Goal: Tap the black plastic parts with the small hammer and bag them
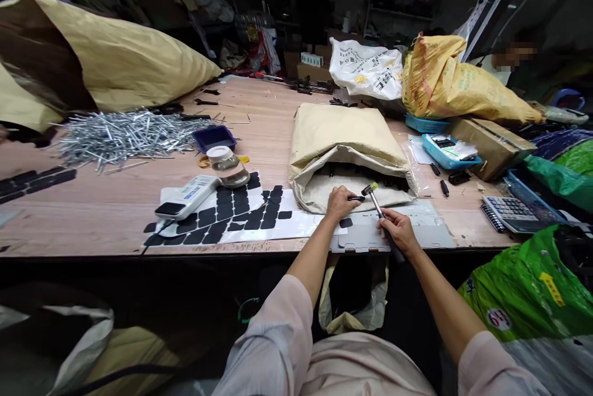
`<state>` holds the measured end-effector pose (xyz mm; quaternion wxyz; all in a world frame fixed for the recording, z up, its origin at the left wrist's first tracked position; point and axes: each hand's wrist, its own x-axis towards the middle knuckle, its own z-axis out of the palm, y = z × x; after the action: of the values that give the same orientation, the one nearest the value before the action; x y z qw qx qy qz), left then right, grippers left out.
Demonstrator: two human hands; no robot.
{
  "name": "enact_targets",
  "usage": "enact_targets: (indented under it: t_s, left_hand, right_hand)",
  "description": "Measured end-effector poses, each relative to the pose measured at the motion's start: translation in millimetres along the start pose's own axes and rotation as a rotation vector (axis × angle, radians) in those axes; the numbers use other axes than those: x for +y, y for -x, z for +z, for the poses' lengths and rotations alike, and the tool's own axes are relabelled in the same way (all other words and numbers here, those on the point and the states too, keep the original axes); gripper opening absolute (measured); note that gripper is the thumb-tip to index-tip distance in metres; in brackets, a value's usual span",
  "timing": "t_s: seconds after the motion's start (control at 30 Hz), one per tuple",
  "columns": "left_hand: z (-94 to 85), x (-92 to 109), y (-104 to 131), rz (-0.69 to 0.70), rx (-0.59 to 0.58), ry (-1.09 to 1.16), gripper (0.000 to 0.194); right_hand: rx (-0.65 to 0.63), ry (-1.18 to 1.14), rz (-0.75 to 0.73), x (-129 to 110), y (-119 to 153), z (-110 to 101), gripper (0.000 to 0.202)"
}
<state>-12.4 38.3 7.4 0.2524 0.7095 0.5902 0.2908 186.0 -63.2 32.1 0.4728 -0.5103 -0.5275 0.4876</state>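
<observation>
My right hand (pixel 398 230) is wrapped round the dark handle of a small hammer (pixel 376 203). The hammer's head, with a yellow-green face on one side, is beside a small black part (pixel 356 198). My left hand (pixel 341 203) pinches that black part in front of a paper sack (pixel 345 130). The sack lies with its mouth towards me, and dark pieces show inside. Below both hands is a grey board (pixel 370 236) at the table's edge. Sheets of black stickers (pixel 231 207) spread to the left of my left hand.
A pile of metal rods (pixel 130 133), a blue tray (pixel 215 136), a lidded jar (pixel 228 167) and a white device (pixel 189 197) stand left. To the right are a calculator (pixel 513 213), blue baskets, a cardboard box (pixel 493 144) and filled sacks. An open bag (pixel 330 306) hangs below the table edge.
</observation>
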Motion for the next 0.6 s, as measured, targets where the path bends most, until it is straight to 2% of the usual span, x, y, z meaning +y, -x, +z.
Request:
enact_targets:
  t_s: [0.2, 0.37, 0.6]
  left_hand:
    - [-1.4, 0.8, -1.4, -0.008, -0.013, 0.050, 0.023]
    - [-2.8, 2.0, -2.7, -0.014, -0.025, 0.021, 0.025]
    - [-4.7, 5.7, 0.6, -0.012, -0.011, 0.068, 0.021]
  right_hand:
    - [-0.004, -0.002, -0.071, -11.2, 0.7, 3.3, 0.048]
    - [-0.073, 0.062, -0.010, -3.0, -0.6, 8.3, 0.049]
    - [0.052, 0.078, -0.085, -1.0, -12.3, -4.9, 0.046]
